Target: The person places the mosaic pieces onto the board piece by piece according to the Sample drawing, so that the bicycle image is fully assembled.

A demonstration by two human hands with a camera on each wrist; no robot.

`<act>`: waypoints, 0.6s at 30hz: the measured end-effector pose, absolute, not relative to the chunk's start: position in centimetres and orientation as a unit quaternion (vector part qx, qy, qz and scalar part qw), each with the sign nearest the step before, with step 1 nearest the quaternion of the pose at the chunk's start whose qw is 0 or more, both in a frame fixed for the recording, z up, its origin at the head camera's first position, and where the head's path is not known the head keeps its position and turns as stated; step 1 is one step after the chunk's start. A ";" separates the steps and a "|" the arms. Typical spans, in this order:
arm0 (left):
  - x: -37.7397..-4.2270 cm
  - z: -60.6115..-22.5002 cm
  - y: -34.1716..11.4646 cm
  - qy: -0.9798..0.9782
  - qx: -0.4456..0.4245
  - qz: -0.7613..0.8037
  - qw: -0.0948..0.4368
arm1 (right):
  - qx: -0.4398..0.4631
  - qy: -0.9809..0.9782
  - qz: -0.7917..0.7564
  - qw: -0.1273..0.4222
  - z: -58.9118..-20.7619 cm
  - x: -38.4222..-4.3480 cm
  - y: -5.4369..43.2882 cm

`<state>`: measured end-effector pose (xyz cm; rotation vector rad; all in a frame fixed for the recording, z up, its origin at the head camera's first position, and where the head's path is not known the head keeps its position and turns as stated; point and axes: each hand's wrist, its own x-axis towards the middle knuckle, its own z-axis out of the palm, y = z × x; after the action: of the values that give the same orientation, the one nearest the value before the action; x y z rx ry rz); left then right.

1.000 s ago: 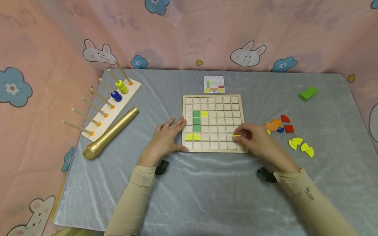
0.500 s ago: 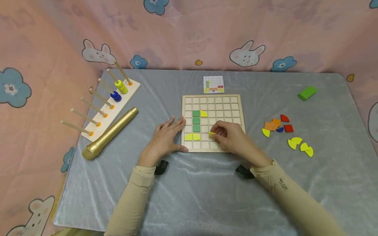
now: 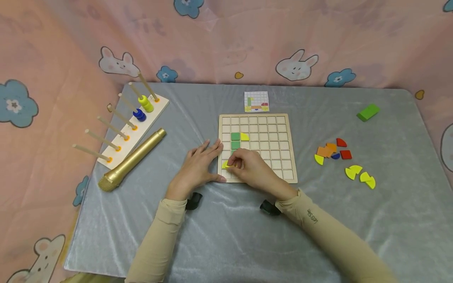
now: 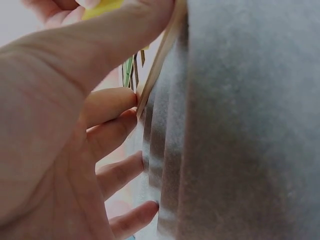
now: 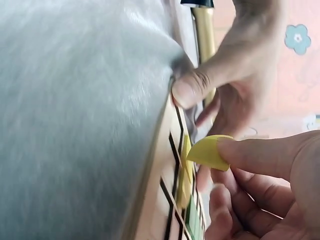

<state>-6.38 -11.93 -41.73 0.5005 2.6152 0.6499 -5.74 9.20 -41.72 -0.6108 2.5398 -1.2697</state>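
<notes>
A wooden grid board [image 3: 273, 144] lies on the table. In the head view it carries green squares [image 3: 235, 136] in a column, with a yellow quarter-circle tile [image 3: 245, 136] beside the top one. My right hand [image 3: 255, 168] is over the board's lower left part, pinching another yellow quarter-circle tile [image 5: 206, 152] between thumb and fingers. In the right wrist view that tile is tilted, close above yellow tiles [image 5: 185, 187] set in the grid. My left hand [image 3: 196, 168] rests at the board's left edge, fingers spread and thumb at the near corner. The right hand hides several cells.
Behind the board lies a printed pattern card [image 3: 256, 94]. To the right are loose orange tiles [image 3: 323, 151], red tiles [image 3: 346, 154], a blue tile [image 3: 335, 156], yellow tiles [image 3: 350, 173] and a green block [image 3: 368, 113]. A gold microphone [image 3: 136, 156] and peg rack [image 3: 140, 127] stand left.
My right hand has moved left across the board with the yellow quarter-circle tile, from its right side to its lower left cells. My left hand has stayed at the left edge.
</notes>
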 end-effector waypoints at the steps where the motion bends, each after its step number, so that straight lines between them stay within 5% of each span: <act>1: -6.4 -41.7 -11.9 0.935 0.180 0.233 0.199 | -0.207 0.870 -0.430 0.122 -41.7 -5.7 9.0; 18: -6.4 -41.7 -12.0 0.935 0.185 0.232 0.193 | -0.208 0.909 -0.347 0.102 -42.8 -5.5 7.9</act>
<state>-6.44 -12.00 -41.68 0.5187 2.6250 0.6520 -5.45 7.85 -42.83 -0.6143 2.6831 -1.0237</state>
